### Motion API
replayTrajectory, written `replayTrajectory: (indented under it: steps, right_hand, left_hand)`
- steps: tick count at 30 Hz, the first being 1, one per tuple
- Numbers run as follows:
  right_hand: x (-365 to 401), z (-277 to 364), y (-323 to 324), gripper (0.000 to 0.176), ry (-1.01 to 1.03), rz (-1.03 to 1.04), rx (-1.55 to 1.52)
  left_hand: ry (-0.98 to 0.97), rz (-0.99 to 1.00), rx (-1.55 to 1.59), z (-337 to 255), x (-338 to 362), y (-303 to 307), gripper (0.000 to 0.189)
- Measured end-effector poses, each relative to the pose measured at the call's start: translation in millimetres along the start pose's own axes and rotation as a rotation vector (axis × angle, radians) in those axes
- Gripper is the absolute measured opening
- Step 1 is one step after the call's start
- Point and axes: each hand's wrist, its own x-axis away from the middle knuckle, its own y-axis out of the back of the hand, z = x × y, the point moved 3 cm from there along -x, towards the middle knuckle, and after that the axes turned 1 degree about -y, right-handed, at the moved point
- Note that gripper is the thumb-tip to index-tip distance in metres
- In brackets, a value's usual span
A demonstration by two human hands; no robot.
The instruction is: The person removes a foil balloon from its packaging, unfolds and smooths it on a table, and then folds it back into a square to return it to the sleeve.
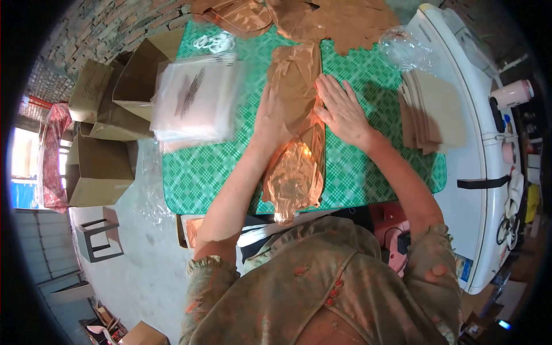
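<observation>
A folded, shiny copper-coloured foil balloon (pixel 296 86) lies lengthwise on the green checked tablecloth (pixel 201 178), its narrow crinkled end hanging near the front edge. My left hand (pixel 271 118) presses along the balloon's left side, its fingers straight and pointing away from me. On the opposite side, my right hand (pixel 343 112) lies flat with fingers stretched, its fingertips and thumb touching the balloon's right edge. Neither hand grips anything. More flat copper foil balloons (pixel 333 23) lie spread at the table's far end.
A stack of clear plastic bags (pixel 195 100) sits at the left, with white cord (pixel 214 41) behind it. On the right are crumpled clear plastic (pixel 405 49) and cardboard sheets (pixel 434 109), beside a white appliance (pixel 466 172). Open cardboard boxes (pixel 103 167) stand left of the table.
</observation>
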Motion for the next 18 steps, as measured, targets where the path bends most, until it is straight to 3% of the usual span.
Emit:
replayTrajectory:
  steps: [3,6,12,15,18]
  right_hand:
    - [-0.4,5.2,0.6,0.068,0.010,-0.006,0.052]
    - [-2.1,7.4,2.1,0.068,-0.005,0.006,0.048]
    - [-0.4,21.9,7.8,0.069,-0.030,0.043,0.106]
    - [1.8,26.4,2.4,0.069,-0.092,0.090,0.144]
    - [1.0,29.3,3.0,0.069,-0.151,0.078,0.165]
  left_hand:
    - [-0.003,-0.039,-0.009,1.0,1.1,-1.0,0.068]
    - [0.059,0.109,0.002,1.6,0.6,-4.1,0.077]
    - [0.031,0.115,0.027,1.0,-1.2,-0.3,0.073]
    - [0.117,0.222,-0.013,4.0,0.2,-2.6,0.074]
    - [0.067,0.006,-0.030,2.5,-1.1,-4.7,0.069]
